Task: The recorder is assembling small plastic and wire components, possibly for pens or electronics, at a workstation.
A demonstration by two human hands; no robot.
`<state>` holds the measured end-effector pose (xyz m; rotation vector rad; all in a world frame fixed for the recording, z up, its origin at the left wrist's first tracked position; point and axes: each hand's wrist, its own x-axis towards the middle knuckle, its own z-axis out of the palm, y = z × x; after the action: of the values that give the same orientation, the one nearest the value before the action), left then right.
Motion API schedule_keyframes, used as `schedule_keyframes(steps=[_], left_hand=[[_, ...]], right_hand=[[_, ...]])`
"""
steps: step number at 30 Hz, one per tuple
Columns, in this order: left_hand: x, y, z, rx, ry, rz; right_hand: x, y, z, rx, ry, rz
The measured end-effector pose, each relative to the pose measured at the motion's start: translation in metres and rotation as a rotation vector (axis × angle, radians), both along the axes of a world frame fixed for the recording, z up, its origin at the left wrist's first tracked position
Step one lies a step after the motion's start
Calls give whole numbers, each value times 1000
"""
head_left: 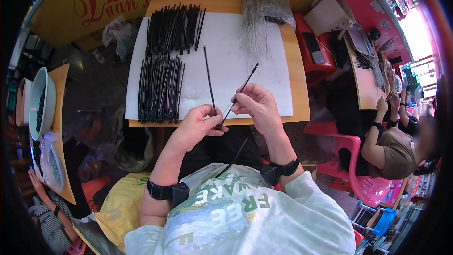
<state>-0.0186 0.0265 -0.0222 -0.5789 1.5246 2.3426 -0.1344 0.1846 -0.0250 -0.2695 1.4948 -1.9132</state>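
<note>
My left hand [204, 122] is closed around a thin black stick [208, 75] that points up and away from me. A second black stick [247, 81] slants up to the right, pinched in the fingers of my right hand [257, 106]. Its lower end reaches the fingertips of my left hand. Both hands are above the near edge of a white foam board [222, 33]. On the board's left side lie two bundles of similar black sticks, a far bundle [174, 29] and a near bundle [160, 89].
Under the board is a wooden table [300, 97]. A clear plastic bag [266, 2] with thin clear strips spilling out sits at the far right. A phone [313, 48] rests on a red stool. Another person sits in a pink chair [351, 160]; a bowl [46, 99] stands left.
</note>
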Motion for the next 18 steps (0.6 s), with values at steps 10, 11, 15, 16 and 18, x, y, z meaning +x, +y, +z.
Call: schedule_keyframes(steps=[10,11,15,16,18], left_hand=[[-3,-2,0,-145,51,-48],[-3,-3,-1,-155,47,-54],[-4,-3,-2,-175,53,-57],[-3,-3,-3,-174,52,-55],[-3,-1,-6,-173,72,-21]], right_hand=[[0,0,-6,-138,-64,117],[-1,1,-7,-137,-64,118],[0,1,-5,-149,-101,142],[0,0,-4,-140,-108,136],[0,0,-6,-151,-108,124]])
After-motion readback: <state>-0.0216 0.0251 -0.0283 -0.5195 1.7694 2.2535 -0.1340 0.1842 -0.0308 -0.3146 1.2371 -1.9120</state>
